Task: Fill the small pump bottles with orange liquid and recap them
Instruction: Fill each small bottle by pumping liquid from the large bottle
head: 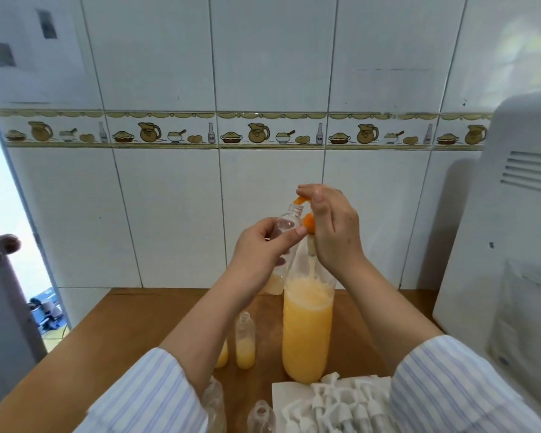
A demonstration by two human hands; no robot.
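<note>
Presently, item by item: small clear pump bottle (286,225), empty, held up above the counter (144,320) in the left hand (263,248), grip clamped round its body, neck tilted toward the right hand (331,226), apparently to meet the spout. Right hand grip pinched on an orange pump dispenser (303,210), its nozzle at the bottle's mouth; the stem runs down into the large bottle of orange liquid (306,326) standing directly below, so any drips would likely fall back in. Two part-filled small bottles (245,345) stand uncapped just left of the large one, seemingly awaiting topping-up or caps. Another small bottle (274,282) sits behind, near the wall. White pump caps (341,404) lie heaped on paper at the near edge, within reach for recapping. Empty bottles (261,417) wait beside them.
</note>
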